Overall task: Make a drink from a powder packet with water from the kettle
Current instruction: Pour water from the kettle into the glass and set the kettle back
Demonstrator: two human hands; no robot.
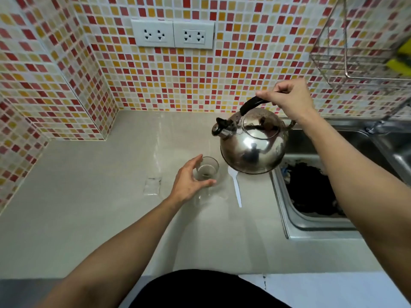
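Counter point(93, 214) holds one glass point(208, 171) loosely cupped by the left hand point(189, 182), one empty clear packet point(152, 186), one white plastic spoon point(235, 185); one steel kettle point(252, 143) held aloft, right hand point(289, 98) clamped on its handle.

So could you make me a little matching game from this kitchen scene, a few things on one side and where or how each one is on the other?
Things:
1. kettle
2. glass
3. plastic spoon
4. packet

Places or states:
A. lying flat on the counter, left of the left hand
B. held up by its black handle in the right hand
C. lying on the counter between glass and sink
D. standing upright, left hand curled around it

Pairs: 1-B, 2-D, 3-C, 4-A
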